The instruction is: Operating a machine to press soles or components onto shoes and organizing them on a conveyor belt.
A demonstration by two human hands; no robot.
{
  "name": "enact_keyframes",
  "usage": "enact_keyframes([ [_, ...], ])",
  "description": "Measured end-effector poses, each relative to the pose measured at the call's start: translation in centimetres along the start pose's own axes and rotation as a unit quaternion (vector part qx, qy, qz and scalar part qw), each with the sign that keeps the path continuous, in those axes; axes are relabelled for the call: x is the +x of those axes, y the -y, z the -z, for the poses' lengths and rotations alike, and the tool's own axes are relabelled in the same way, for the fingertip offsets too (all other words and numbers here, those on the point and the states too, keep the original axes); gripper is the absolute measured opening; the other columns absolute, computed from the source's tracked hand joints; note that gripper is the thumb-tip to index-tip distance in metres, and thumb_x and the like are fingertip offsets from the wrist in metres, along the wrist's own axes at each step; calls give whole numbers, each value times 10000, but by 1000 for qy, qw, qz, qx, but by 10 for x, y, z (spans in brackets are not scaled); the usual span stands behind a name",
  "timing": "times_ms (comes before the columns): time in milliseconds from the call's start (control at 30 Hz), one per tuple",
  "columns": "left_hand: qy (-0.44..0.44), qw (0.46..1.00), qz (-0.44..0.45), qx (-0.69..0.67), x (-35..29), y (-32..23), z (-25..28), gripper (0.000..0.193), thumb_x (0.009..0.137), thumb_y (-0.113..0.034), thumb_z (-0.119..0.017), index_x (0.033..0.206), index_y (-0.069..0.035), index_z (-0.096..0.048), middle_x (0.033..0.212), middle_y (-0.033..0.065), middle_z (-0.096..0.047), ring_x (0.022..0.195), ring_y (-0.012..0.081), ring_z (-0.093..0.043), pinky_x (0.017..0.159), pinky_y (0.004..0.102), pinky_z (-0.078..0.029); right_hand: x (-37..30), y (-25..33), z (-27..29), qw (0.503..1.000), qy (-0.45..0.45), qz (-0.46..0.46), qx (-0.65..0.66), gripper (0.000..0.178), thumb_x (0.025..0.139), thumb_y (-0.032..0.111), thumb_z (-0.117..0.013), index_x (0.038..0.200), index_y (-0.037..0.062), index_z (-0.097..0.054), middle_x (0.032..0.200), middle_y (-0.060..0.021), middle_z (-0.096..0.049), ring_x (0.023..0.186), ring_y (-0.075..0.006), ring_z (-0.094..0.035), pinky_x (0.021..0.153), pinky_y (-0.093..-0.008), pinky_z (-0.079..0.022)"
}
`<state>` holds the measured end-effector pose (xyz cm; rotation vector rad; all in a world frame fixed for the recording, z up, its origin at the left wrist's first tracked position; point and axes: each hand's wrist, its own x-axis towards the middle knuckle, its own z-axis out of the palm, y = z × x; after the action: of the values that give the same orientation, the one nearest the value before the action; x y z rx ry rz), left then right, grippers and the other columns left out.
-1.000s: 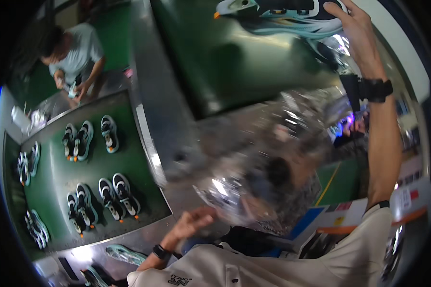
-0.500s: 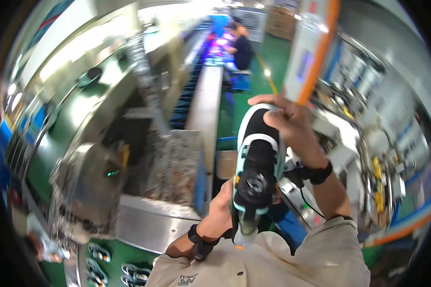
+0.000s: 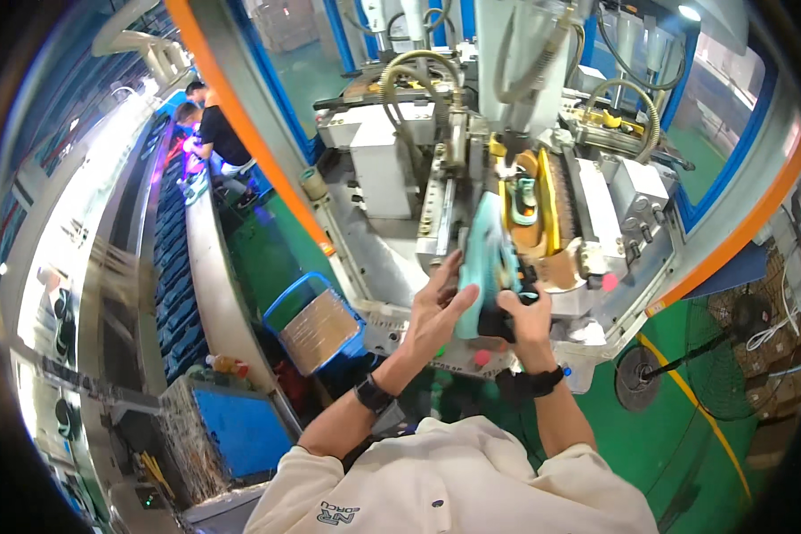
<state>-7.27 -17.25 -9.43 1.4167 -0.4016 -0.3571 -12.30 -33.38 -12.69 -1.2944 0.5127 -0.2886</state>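
A mint-green and black sneaker (image 3: 481,267) is held in both hands, tilted on its side with the toe pointing away from me; motion blurs it. My left hand (image 3: 434,319) grips its left side, thumb along the sole and fingers partly hidden. At the heel end, my right hand (image 3: 531,322) closes round the dark collar. Just beyond is a shoe-pressing machine (image 3: 556,285), with another shoe (image 3: 526,200) lying in its bed between yellow-edged pads (image 3: 550,200).
Orange-edged frame posts (image 3: 249,133) flank the machine. To the left, a blue crate (image 3: 356,343) with cardboard stands by a long conveyor (image 3: 206,267). Two people (image 3: 218,133) work farther along it. A floor fan (image 3: 748,316) stands at right.
My view has swung right from the conveyor to the machine. The sneaker, upright before, is now tipped sideways and reaches toward the machine bed. My right hand has shifted from toe to heel.
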Motion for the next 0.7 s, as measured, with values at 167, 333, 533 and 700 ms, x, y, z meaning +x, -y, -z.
enact_keyframes([
  [167, -10, 997, 29, 67, 162, 89, -28, 660, 876, -351, -690, 1332, 63, -455, 1240, 164, -575, 1059, 196, -594, 906, 310, -462, 35, 5, 98, 984, -114, 135, 21, 600, 724, 112, -725, 1274, -9, -519, 1078, -68, -607, 970, -159, -580, 897, -296, -460],
  [333, -38, 969, 139, 202, 311, 156, -44, 681, 754, -355, -785, 1208, 86, -534, 1046, 177, -670, 885, 213, -653, 744, 322, -516, 31, 34, 136, 956, -239, 162, -43, 544, 750, 68, -634, 1267, -36, -504, 1123, -68, -579, 1002, -153, -553, 902, -291, -445],
  [533, -86, 906, 178, 375, 377, 187, -67, 812, 748, -195, -684, 1369, 121, -266, 1299, 332, -469, 1185, 448, -512, 1024, 464, -425, 36, 65, 145, 931, -322, 145, -95, 581, 758, 40, -631, 1309, -46, -470, 1151, -89, -575, 1008, -166, -565, 921, -282, -448],
  [700, -107, 957, 252, 93, 366, 196, -5, 390, 785, -152, -721, 1086, 62, -595, 1086, 176, -644, 1021, 254, -638, 830, 385, -530, 144, 100, 144, 919, -239, 166, -267, 473, 734, 97, -685, 1161, -63, -559, 983, -100, -637, 819, -137, -589, 741, -282, -498],
])
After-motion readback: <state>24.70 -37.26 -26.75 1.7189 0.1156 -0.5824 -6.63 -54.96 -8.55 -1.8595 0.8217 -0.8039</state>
